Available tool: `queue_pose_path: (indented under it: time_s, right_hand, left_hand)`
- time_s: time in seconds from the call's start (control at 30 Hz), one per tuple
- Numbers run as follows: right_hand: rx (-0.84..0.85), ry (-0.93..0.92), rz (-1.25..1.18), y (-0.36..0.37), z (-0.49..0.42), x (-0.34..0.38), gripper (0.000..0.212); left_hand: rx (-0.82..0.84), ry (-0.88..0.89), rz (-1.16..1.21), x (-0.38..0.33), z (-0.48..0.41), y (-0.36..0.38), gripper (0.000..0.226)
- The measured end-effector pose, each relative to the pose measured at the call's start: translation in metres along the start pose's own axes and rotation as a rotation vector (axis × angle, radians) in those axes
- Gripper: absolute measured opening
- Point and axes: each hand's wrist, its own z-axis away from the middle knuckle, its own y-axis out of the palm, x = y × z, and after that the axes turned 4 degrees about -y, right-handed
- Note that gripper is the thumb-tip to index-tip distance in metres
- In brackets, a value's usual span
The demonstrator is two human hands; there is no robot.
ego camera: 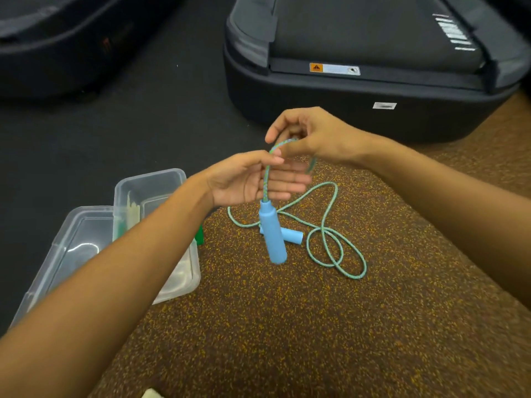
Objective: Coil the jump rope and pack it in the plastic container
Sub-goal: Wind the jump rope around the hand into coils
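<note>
The right hand [316, 136] has its grip closed in a pinch on the teal braided jump rope [327, 219], lifting a loop of it. The left hand [244, 179] lies flat-fingered behind the rope, its grip open. One light blue cylindrical handle [273, 234] hangs below the left hand; the other blue handle [294, 234] and loose coils rest on the brown speckled floor [258, 326]. The clear rectangular plastic container [178, 179] sits to the left, near the rope

Orange warning-triangle sticker [334, 69] on black machine [344, 116], wording unreadable
</note>
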Motion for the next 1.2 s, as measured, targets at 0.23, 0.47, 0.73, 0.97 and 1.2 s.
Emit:
queue_pose_path:
  time_s: [0.23,0.47,0.73,0.97,1.2]
  right_hand:
    - [-0.143,-0.029,0.012,0.005,-0.001,-0.022,0.006]
    - [-0.173,0.095,-0.159,0.012,0.006,-0.047,0.016]
    - [0.075,0.232,-0.13,0.023,0.014,-0.054,0.024]
    - [0.253,0.203,0.096,0.038,0.014,-0.029,0.018]
    - [0.327,0.143,0.367,0.036,0.013,-0.005,0.015]
  left_hand:
    - [0.101,-0.015,0.136,0.002,-0.002,0.009,0.057]
    - [0.167,0.06,0.307,-0.003,0.002,-0.003,0.092]
    - [-0.081,0.3,0.396,-0.013,0.013,-0.017,0.101]
    - [-0.163,0.327,0.384,-0.006,0.013,-0.027,0.092]
    - [-0.135,0.307,0.393,-0.008,0.015,-0.029,0.103]
